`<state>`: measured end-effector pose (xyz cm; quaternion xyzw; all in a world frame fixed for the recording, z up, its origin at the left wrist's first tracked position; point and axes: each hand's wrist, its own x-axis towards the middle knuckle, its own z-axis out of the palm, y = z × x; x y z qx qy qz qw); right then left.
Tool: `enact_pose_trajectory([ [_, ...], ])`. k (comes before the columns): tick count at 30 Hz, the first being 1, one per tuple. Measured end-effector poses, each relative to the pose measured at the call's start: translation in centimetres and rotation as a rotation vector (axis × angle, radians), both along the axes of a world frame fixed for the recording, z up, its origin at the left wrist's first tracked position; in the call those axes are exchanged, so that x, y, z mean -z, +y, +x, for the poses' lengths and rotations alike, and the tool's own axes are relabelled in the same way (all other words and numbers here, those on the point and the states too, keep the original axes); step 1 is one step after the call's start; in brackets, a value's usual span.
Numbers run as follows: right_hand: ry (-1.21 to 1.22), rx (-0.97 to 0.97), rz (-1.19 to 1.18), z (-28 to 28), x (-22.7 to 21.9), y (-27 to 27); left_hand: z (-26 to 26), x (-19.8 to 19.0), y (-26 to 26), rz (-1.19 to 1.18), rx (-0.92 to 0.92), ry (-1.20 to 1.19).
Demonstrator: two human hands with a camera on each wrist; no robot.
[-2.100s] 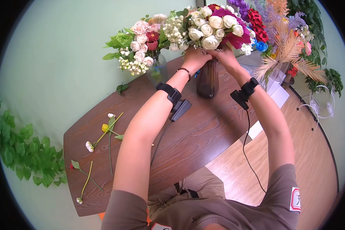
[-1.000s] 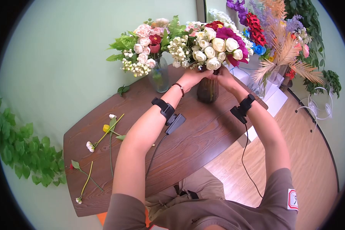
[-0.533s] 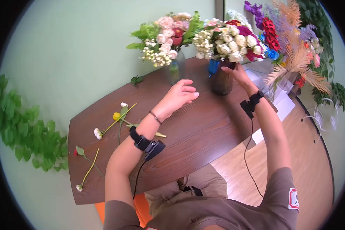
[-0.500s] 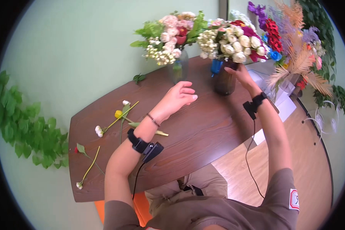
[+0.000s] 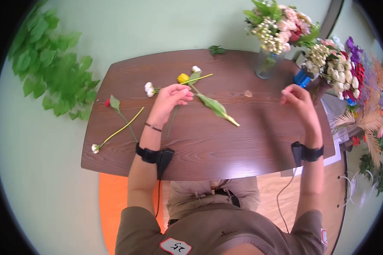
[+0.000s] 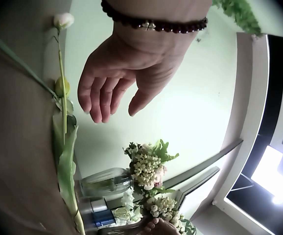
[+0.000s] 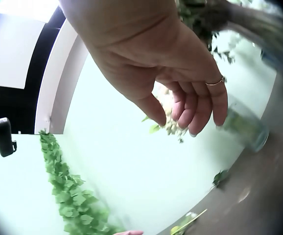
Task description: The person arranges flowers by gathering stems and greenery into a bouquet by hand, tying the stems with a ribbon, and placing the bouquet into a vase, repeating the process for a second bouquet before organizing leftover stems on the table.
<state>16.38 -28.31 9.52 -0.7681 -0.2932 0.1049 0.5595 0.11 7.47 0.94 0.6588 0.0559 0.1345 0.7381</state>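
My left hand [image 5: 169, 102] is over the table with relaxed fingers and holds nothing, as the left wrist view shows. Close to it lie a yellow flower [image 5: 183, 78], white flowers [image 5: 150, 89] and a long-leaved stem [image 5: 215, 105]. My right hand [image 5: 301, 104] hangs loosely curled over the table's right side, its fingers around nothing in the right wrist view. Behind it stand a bouquet of white roses [image 5: 341, 75] and a blue object [image 5: 302, 79]; the bouquet's brown vase is largely hidden. Farther back is a clear glass vase [image 5: 266, 64] with pink and white flowers [image 5: 281, 32].
On the left of the dark wooden table [image 5: 217, 157] lie a red flower [image 5: 107, 103] and a white flower [image 5: 95, 148] on a yellow-green stem. A leaf sprig [image 5: 216, 50] is at the back edge. Dried palm leaves [image 5: 364, 121] crowd the right side.
Both hands have left the brown vase, the left one first; the left hand is now over the loose flowers. The right hand has drawn back toward the body. The head view has turned left.
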Motion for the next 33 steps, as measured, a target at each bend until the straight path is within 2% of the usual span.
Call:
enact_pose_trajectory([
  [5,0.339,-0.272,0.123,-2.0,3.8,11.0,-0.8,1.4,0.9,-0.030,-0.030,0.009],
  [7,0.357,-0.320,0.124,-2.6,4.6,13.6,-1.1,1.6,1.0,0.000,-0.043,0.066],
  [9,0.461,-0.390,0.126,-3.1,5.5,15.3,-1.3,1.1,1.1,0.026,-0.055,0.045],
  [15,0.575,-0.372,0.146,-3.1,8.8,15.9,-1.4,0.6,0.5,0.034,0.029,0.046],
  [17,0.547,-0.335,0.108,-3.4,9.7,15.9,-1.1,1.4,0.3,0.052,0.054,0.084],
  [19,0.507,-0.321,0.107,-3.3,10.0,15.8,-0.6,2.2,0.2,0.123,0.058,0.219],
  [23,0.407,-0.353,0.075,-3.1,10.1,15.4,-0.3,3.2,0.1,0.246,0.111,0.285],
  [25,0.276,-0.252,-0.023,-3.4,9.2,15.1,-0.5,2.9,-0.4,0.357,0.062,0.269],
  [26,0.058,-0.214,-0.067,-3.2,9.1,15.0,-0.6,2.9,-0.5,0.355,0.061,0.278],
  [27,0.063,-0.221,-0.069,-3.3,8.8,14.9,-0.6,2.8,-0.6,0.420,0.052,0.270],
  [29,-0.137,-0.122,-0.281,-3.5,7.5,14.6,-0.7,2.8,-0.7,0.479,0.028,0.258],
  [30,-0.137,-0.133,-0.287,-3.4,7.7,14.5,-0.6,2.9,-0.7,0.460,-0.005,0.257],
  [32,-0.216,-0.131,-0.467,-3.3,8.2,14.1,-0.5,2.9,-0.8,0.435,-0.037,0.263],
  [33,-0.212,-0.136,-0.473,-3.2,8.4,13.9,-0.5,2.7,-0.7,0.489,-0.149,0.291],
])
